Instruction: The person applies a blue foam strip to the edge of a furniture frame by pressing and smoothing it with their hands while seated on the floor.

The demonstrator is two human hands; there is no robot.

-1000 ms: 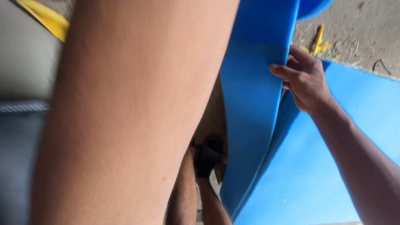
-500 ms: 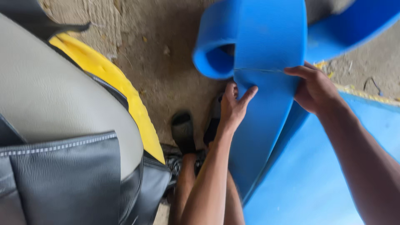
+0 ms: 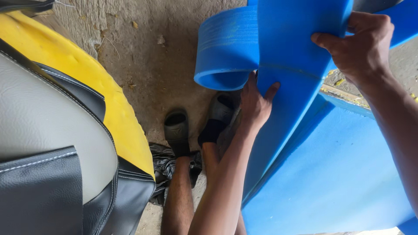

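A long blue foam sheet (image 3: 300,61) hangs folded in front of me, with a curled loop at its upper left. My left hand (image 3: 256,101) presses against its near face just below the loop, thumb spread. My right hand (image 3: 361,45) grips the sheet's right edge higher up, fingers wrapped over it. The lower part of the sheet spreads out flat at the lower right.
A seat cushion (image 3: 52,130) in grey and black leather over yellow foam fills the left side. My two feet in dark sandals (image 3: 176,130) stand on a rough concrete floor (image 3: 152,56). A crumpled black bag lies by my legs.
My left arm has dropped away from the camera and my left hand has come onto the sheet. The foam has been lifted and bent over into a loop. My right hand has risen.
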